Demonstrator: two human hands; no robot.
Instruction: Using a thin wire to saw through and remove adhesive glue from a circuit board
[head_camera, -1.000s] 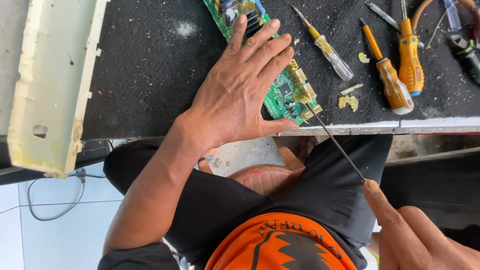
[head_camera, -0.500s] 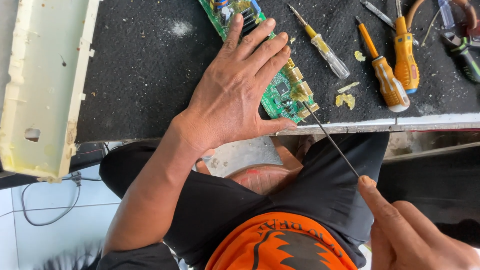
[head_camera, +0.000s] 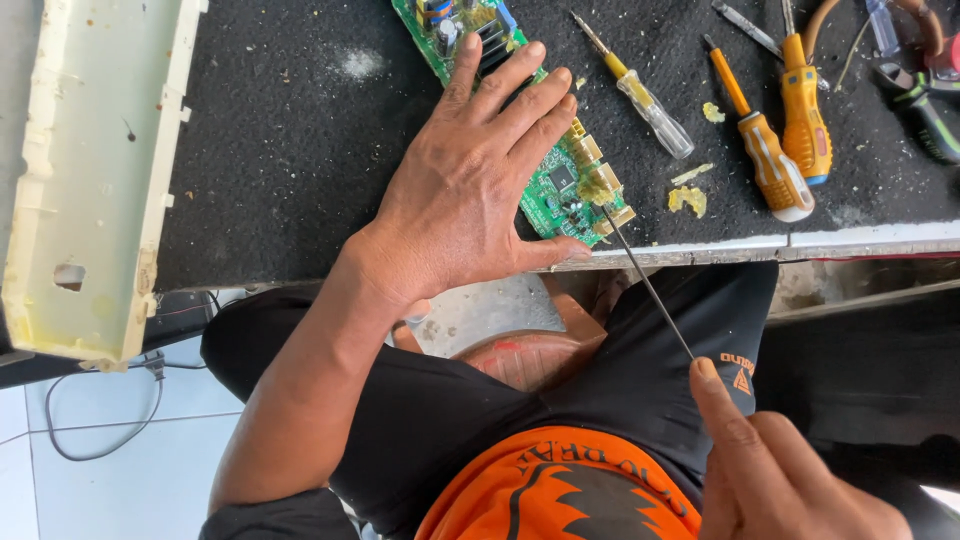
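A green circuit board (head_camera: 556, 186) lies on the black mat near the table's front edge. My left hand (head_camera: 470, 185) lies flat on it, fingers spread, pressing it down. My right hand (head_camera: 775, 470) at the lower right grips a thin metal rod (head_camera: 648, 283), probably a screwdriver shaft. Its tip touches the yellowish connectors at the board's near corner (head_camera: 600, 195), where there is a blob of yellow glue.
Three screwdrivers lie right of the board: a clear-handled one (head_camera: 640, 92) and two orange-handled ones (head_camera: 765, 160) (head_camera: 803, 105). Yellow glue scraps (head_camera: 688, 198) dot the mat. A cream plastic housing (head_camera: 95, 170) stands at the left. Pliers (head_camera: 925, 110) lie far right.
The view shifted slightly; my right hand moved a little up toward the table with the rod. My left hand stays on the board.
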